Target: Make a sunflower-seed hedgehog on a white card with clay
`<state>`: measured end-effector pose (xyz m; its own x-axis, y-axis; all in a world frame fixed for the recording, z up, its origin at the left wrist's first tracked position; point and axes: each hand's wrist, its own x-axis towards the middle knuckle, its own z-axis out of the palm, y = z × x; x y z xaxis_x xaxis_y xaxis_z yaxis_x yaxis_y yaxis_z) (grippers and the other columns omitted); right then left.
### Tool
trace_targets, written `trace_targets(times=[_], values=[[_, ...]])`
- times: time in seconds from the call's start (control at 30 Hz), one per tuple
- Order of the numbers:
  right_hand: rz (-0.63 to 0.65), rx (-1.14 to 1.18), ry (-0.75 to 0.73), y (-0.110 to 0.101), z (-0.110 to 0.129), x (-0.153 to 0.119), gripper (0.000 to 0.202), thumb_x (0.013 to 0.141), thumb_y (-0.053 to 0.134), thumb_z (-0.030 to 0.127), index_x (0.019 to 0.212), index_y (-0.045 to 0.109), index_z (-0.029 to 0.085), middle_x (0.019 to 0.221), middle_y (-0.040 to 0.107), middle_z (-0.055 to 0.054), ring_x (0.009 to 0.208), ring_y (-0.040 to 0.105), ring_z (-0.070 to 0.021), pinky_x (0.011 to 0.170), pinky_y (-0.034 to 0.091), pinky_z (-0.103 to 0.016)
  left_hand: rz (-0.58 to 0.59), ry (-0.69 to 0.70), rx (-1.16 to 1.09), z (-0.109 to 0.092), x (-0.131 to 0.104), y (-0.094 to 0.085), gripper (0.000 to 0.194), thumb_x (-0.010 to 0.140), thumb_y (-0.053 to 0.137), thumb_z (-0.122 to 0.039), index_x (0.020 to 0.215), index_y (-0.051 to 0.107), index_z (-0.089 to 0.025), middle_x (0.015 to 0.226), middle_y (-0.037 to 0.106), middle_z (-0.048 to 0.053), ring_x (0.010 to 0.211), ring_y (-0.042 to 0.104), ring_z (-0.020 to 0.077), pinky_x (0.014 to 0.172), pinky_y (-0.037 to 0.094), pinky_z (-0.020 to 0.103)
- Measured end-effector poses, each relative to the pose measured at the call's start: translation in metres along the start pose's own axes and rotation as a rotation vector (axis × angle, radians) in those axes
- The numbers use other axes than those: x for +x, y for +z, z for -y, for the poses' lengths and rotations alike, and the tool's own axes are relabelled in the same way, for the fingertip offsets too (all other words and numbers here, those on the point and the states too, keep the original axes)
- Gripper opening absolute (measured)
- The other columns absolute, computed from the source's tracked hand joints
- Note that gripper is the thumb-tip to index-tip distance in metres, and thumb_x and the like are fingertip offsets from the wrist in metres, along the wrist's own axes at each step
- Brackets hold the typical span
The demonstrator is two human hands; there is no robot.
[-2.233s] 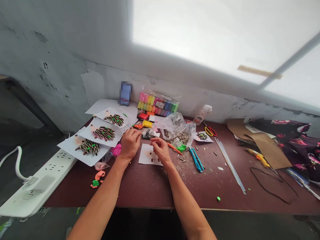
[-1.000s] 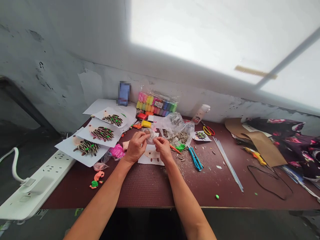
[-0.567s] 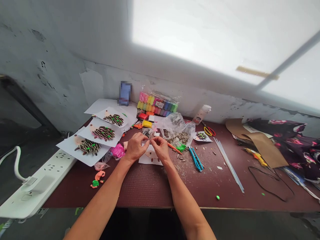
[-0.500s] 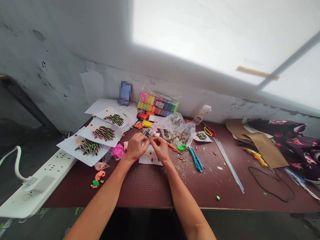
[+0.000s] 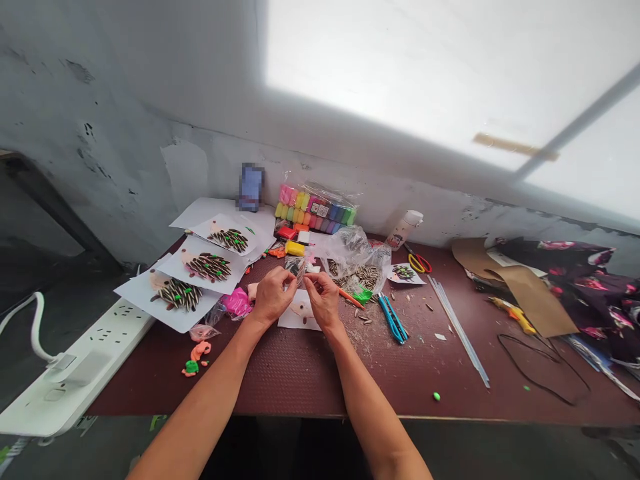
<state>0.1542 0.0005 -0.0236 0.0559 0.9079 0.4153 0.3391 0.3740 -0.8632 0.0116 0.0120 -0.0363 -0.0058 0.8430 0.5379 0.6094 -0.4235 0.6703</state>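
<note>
My left hand [image 5: 273, 295] and my right hand [image 5: 323, 297] face each other over a small white sheet [image 5: 300, 319], fingers bent in a pinch. Between the fingertips shows a thin, see-through strip of plastic [image 5: 301, 272]; its exact kind is too small to make out. On the sheet is a pale tan shape with brown dots, partly covered by my hands. Just right of my right hand lie an orange stick [image 5: 351, 298] and a clear bag [image 5: 345, 247] of striped sunflower seeds [image 5: 367, 275].
Left are stacked sheets with seed-covered hedgehogs [image 5: 207, 265], pink clay [image 5: 237, 303] and a power strip [image 5: 75, 383]. Coloured clay packs [image 5: 315, 212] stand behind. Rightward lie a blue cutter [image 5: 393, 320], scissors [image 5: 419, 261], glue sticks [image 5: 459, 333] and a yellow glue gun [image 5: 520, 319].
My fingertips have drawn slightly apart, and more of the see-through strip shows between them. The things on the table stay where they were.
</note>
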Motion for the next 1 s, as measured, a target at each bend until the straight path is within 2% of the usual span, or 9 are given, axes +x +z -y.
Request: trace_targets(times=[0.1, 0.23, 0.63, 0.83, 1.0], values=[[0.051, -0.032, -0.055, 0.0015, 0.0011, -0.0008, 0.019, 0.090, 0.063, 0.033, 0.093, 0.077, 0.020, 0.084, 0.062, -0.002, 0.065, 0.051, -0.0122, 0.064, 0.044, -0.025, 0.003, -0.011, -0.029, 0.0006, 0.0000, 0.0006, 0.015, 0.085, 0.060, -0.017, 0.070, 0.061, -0.019, 0.071, 0.058, 0.001, 0.067, 0.056, 0.0161, 0.065, 0.041, 0.029], [0.040, -0.105, -0.068, 0.0032, 0.0002, -0.0012, 0.017, 0.091, 0.063, 0.029, 0.094, 0.078, 0.022, 0.085, 0.061, -0.002, 0.067, 0.052, -0.0124, 0.065, 0.044, -0.025, -0.003, -0.018, -0.075, -0.0005, 0.0002, 0.0009, 0.016, 0.084, 0.059, -0.016, 0.069, 0.061, -0.019, 0.069, 0.058, 0.000, 0.065, 0.055, 0.0151, 0.063, 0.040, 0.028], [0.014, -0.213, -0.009, 0.0016, -0.0052, -0.0002, 0.016, 0.087, 0.065, 0.024, 0.097, 0.077, 0.021, 0.084, 0.067, -0.002, 0.060, 0.051, -0.0123, 0.065, 0.045, -0.026, 0.013, -0.005, -0.128, -0.0054, -0.0002, 0.0005, 0.014, 0.084, 0.060, -0.015, 0.070, 0.062, -0.019, 0.068, 0.059, 0.000, 0.064, 0.056, 0.0143, 0.062, 0.041, 0.027], [0.044, -0.220, -0.028, 0.0010, -0.0020, -0.0005, 0.024, 0.090, 0.057, 0.023, 0.103, 0.078, 0.021, 0.087, 0.064, -0.003, 0.064, 0.054, -0.0131, 0.065, 0.046, -0.026, 0.027, -0.006, -0.138, -0.0060, 0.0004, 0.0005, 0.014, 0.083, 0.059, -0.014, 0.070, 0.062, -0.019, 0.068, 0.060, 0.000, 0.064, 0.056, 0.0146, 0.062, 0.042, 0.027], [0.000, -0.241, -0.035, 0.0006, 0.0005, 0.0006, 0.019, 0.088, 0.061, 0.021, 0.094, 0.078, 0.022, 0.085, 0.062, -0.003, 0.071, 0.058, -0.0147, 0.070, 0.046, -0.026, 0.041, -0.014, -0.154, -0.0066, 0.0007, -0.0001, 0.014, 0.083, 0.059, -0.014, 0.070, 0.063, -0.019, 0.069, 0.060, 0.000, 0.064, 0.056, 0.0141, 0.062, 0.042, 0.026]])
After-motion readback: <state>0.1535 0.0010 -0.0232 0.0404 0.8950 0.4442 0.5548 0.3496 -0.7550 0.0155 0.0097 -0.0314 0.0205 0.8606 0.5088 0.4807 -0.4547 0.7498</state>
